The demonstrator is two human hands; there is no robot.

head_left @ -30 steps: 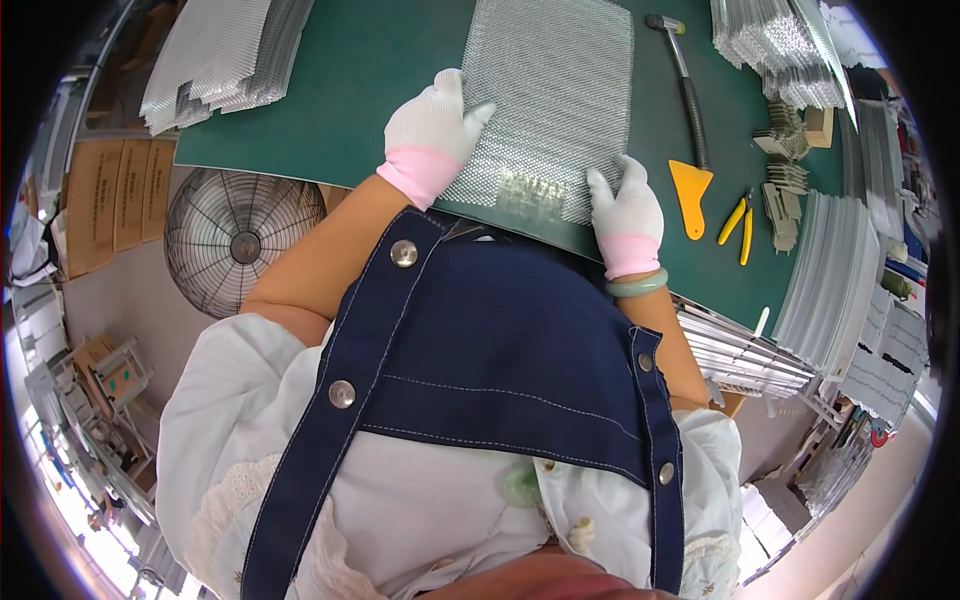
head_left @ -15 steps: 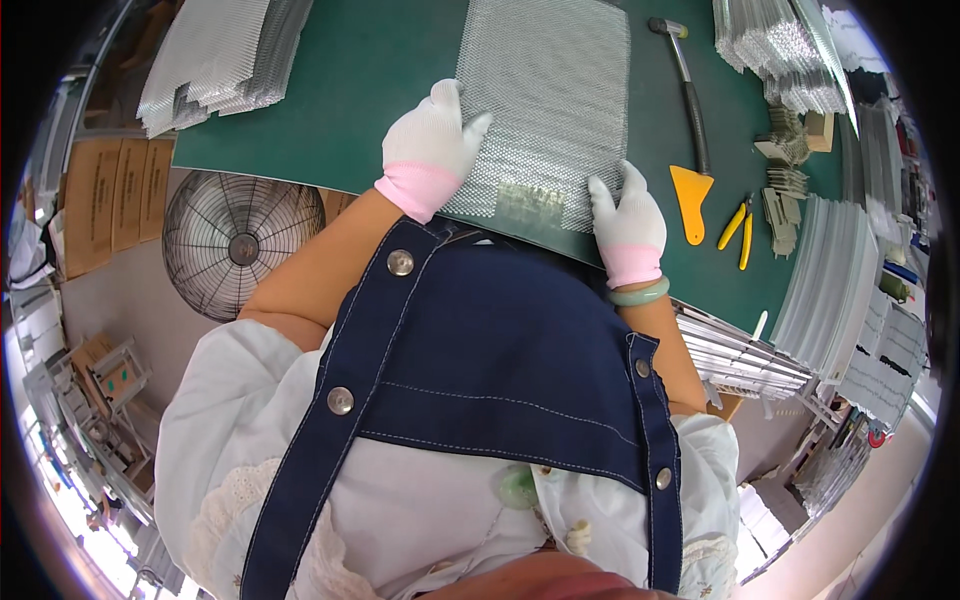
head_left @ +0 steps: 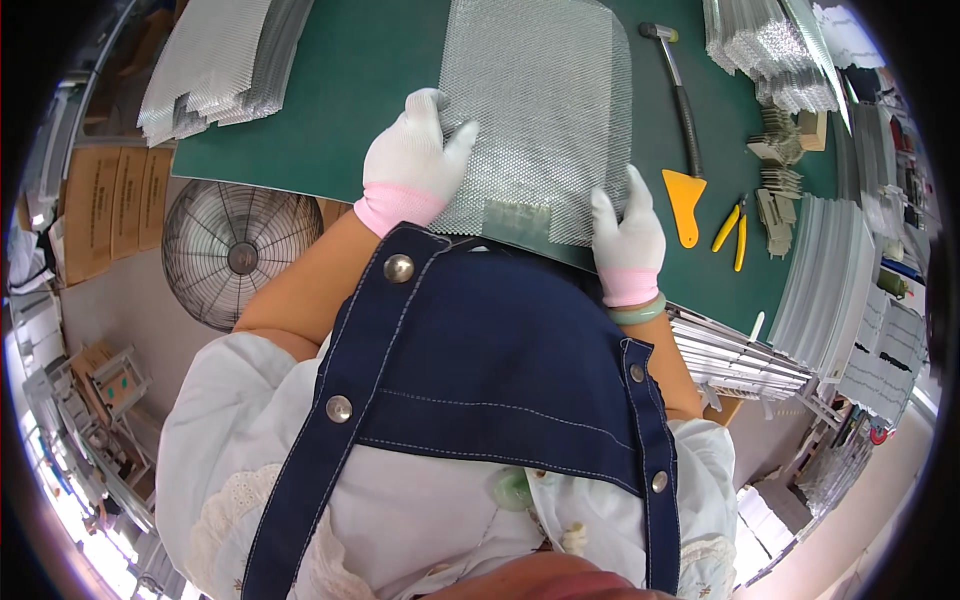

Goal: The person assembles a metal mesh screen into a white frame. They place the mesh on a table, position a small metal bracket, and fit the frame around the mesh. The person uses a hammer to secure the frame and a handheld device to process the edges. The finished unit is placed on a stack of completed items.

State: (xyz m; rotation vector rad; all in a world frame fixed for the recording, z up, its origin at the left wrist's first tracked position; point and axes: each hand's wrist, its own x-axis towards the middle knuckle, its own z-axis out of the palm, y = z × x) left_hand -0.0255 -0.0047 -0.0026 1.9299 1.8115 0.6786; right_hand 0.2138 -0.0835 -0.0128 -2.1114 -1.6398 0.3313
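Note:
A silvery metal mesh sheet lies in front of me on the green tabletop. A second layer of mesh shows along its right side, so the edges do not line up. My left hand, in a white glove with a pink cuff, holds the sheet's left edge, thumb over the top; its other fingers are partly hidden. Beside the lower right corner is my right hand, gloved the same way. Its thumb and fingers are apart, with the thumb at the mesh edge. A rectangular see-through patch shows near the sheet's front edge.
Right of the sheet lie a hammer, a yellow scraper and yellow-handled pliers. Mesh stacks stand at the back left and back right. Small metal pieces sit rightward. A floor fan stands left below the table.
The upper mesh sheet has shifted left and slightly nearer with my left hand, exposing the layer beneath on the right. My right hand has come slightly nearer to me.

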